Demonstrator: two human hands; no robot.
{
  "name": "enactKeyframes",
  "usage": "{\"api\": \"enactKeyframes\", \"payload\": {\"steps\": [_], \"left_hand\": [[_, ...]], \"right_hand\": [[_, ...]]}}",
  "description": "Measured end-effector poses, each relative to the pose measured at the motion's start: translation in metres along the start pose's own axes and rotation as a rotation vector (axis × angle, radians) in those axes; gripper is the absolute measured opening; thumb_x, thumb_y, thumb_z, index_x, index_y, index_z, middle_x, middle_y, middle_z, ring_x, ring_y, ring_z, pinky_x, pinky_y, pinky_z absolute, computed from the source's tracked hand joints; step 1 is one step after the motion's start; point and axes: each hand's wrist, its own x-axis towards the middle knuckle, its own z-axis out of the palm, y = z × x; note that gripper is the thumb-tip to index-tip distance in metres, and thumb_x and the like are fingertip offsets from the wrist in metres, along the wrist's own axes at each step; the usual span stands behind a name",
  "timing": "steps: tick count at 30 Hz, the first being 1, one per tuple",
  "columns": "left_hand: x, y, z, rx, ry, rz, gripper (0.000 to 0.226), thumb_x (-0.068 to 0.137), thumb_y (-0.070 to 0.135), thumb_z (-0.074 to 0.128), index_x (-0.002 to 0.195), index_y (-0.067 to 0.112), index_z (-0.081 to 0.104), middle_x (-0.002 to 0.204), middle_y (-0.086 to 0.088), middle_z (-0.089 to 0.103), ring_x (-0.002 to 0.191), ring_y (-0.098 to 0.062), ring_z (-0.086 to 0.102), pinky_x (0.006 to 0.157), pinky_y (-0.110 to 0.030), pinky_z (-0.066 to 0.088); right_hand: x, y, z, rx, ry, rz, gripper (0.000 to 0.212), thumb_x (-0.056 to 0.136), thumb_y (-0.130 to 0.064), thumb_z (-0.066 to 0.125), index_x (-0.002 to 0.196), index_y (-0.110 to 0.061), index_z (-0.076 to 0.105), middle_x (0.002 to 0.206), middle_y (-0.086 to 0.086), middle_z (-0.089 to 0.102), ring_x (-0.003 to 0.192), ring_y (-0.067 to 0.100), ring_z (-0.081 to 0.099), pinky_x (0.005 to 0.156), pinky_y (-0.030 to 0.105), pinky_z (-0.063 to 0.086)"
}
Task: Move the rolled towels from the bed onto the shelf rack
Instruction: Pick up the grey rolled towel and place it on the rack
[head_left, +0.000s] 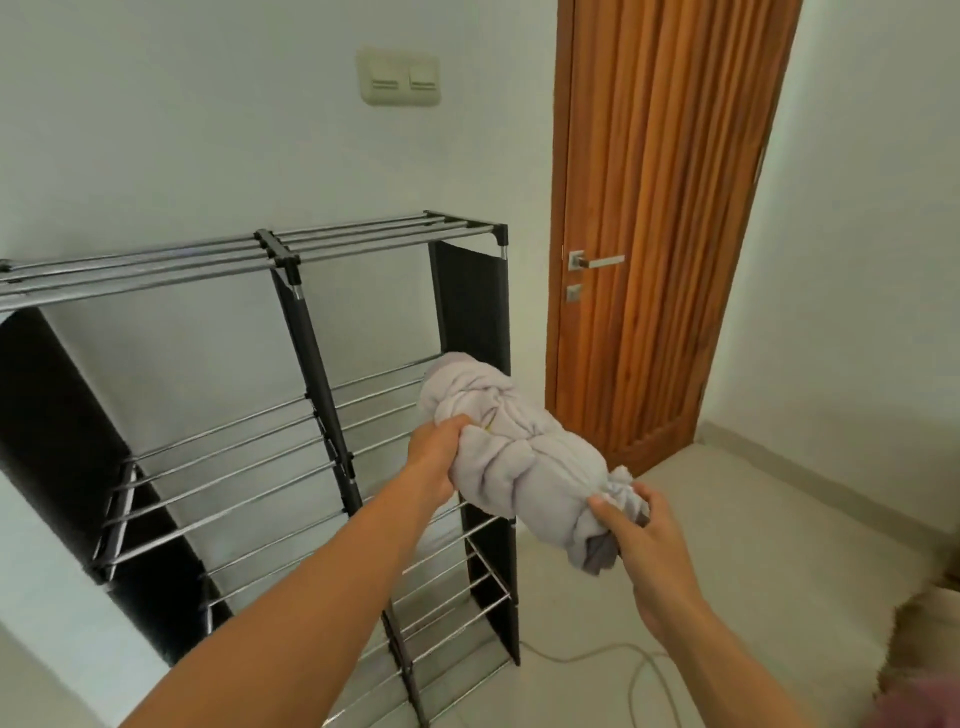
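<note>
A pale lilac rolled towel (511, 457) hangs in the air in front of the right half of the shelf rack (291, 260), at about the height of its second tier. My left hand (434, 457) grips the towel's left side near its far end. My right hand (636, 530) pinches the near end of the roll. The rack is black-framed with silver bars, stands against the white wall, and its visible tiers hold nothing. The bed is out of view.
A wooden door (665, 208) with a metal handle (595, 262) stands right of the rack. A thin cable (639, 675) lies on the pale floor by the rack's right foot. A fluffy beige thing (930, 634) sits at the right edge.
</note>
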Motion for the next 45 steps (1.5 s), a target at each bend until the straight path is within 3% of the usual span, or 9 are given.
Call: {"api": "enactKeyframes", "payload": {"steps": [4,18,24,32,36,38,41,43,45], "left_hand": [[0.053,0.021,0.001,-0.006,0.013,0.013,0.031,0.083,0.014,0.064,0.112,0.004,0.062,0.093,-0.013,0.067,0.083,-0.027,0.065,0.071,-0.034,0.056],[0.254,0.104,0.003,0.013,0.09,-0.028,0.03,0.084,0.019,0.064,0.11,0.004,0.061,0.105,-0.016,0.067,0.103,-0.032,0.065,0.095,-0.042,0.054],[0.298,0.108,0.011,0.152,0.072,0.042,0.051,0.086,0.03,0.062,0.128,0.003,0.052,0.127,-0.018,0.06,0.115,-0.035,0.059,0.104,-0.046,0.047],[0.306,0.105,0.017,0.388,0.139,0.249,0.054,0.091,0.04,0.055,0.134,0.007,0.053,0.131,-0.015,0.06,0.116,-0.033,0.059,0.101,-0.04,0.048],[0.298,0.1,0.02,0.597,0.177,0.225,0.067,0.092,0.043,0.053,0.142,0.002,0.038,0.142,-0.02,0.044,0.126,-0.037,0.049,0.104,-0.044,0.043],[0.282,0.097,0.023,0.765,0.226,0.317,0.067,0.092,0.041,0.053,0.144,0.005,0.032,0.148,-0.018,0.033,0.134,-0.037,0.038,0.108,-0.051,0.036],[0.254,0.09,0.034,0.874,0.241,0.728,0.055,0.089,0.03,0.059,0.137,0.01,0.043,0.149,-0.013,0.035,0.137,-0.031,0.034,0.112,-0.047,0.027],[0.231,0.079,0.047,0.79,0.123,1.001,0.034,0.088,0.022,0.06,0.119,0.01,0.057,0.126,-0.009,0.055,0.117,-0.018,0.052,0.103,-0.038,0.04],[0.203,0.062,0.061,0.681,-0.116,1.117,0.008,0.09,0.018,0.059,0.096,0.014,0.062,0.083,0.007,0.061,0.078,0.002,0.059,0.075,-0.016,0.05]], "right_hand": [[0.048,-0.001,0.027,-0.05,-0.083,-0.018,0.054,0.086,-0.017,0.067,0.136,-0.014,0.045,0.125,0.007,0.058,0.098,0.015,0.059,0.066,0.018,0.045],[0.194,0.005,0.155,-0.051,-0.201,-0.033,0.068,0.085,-0.01,0.068,0.142,-0.026,0.035,0.132,-0.005,0.048,0.121,0.017,0.051,0.107,0.04,0.043],[0.223,0.019,0.183,-0.085,-0.228,-0.027,0.083,0.084,-0.007,0.069,0.151,-0.025,0.023,0.148,-0.002,0.041,0.133,0.017,0.044,0.113,0.042,0.037],[0.235,0.018,0.197,-0.142,-0.166,-0.114,0.072,0.088,-0.005,0.064,0.149,-0.022,0.029,0.138,-0.01,0.045,0.13,0.012,0.045,0.111,0.036,0.039],[0.236,0.024,0.194,-0.158,-0.151,-0.089,0.071,0.089,-0.004,0.061,0.15,-0.021,0.029,0.144,-0.003,0.045,0.131,0.013,0.045,0.109,0.032,0.041],[0.234,0.025,0.189,-0.154,-0.169,-0.055,0.073,0.089,-0.002,0.062,0.15,-0.021,0.028,0.145,-0.001,0.045,0.13,0.014,0.046,0.107,0.031,0.042],[0.23,0.021,0.174,-0.16,-0.199,0.015,0.065,0.089,-0.005,0.063,0.146,-0.021,0.036,0.131,0.0,0.06,0.114,0.01,0.06,0.094,0.024,0.051],[0.222,0.021,0.155,-0.191,-0.155,0.071,0.051,0.09,-0.009,0.061,0.137,-0.02,0.044,0.104,-0.003,0.07,0.089,0.003,0.068,0.076,0.019,0.055],[0.207,0.025,0.127,-0.221,-0.068,0.146,0.041,0.092,-0.012,0.059,0.13,-0.019,0.047,0.093,0.0,0.071,0.08,0.007,0.069,0.07,0.02,0.053]]}}
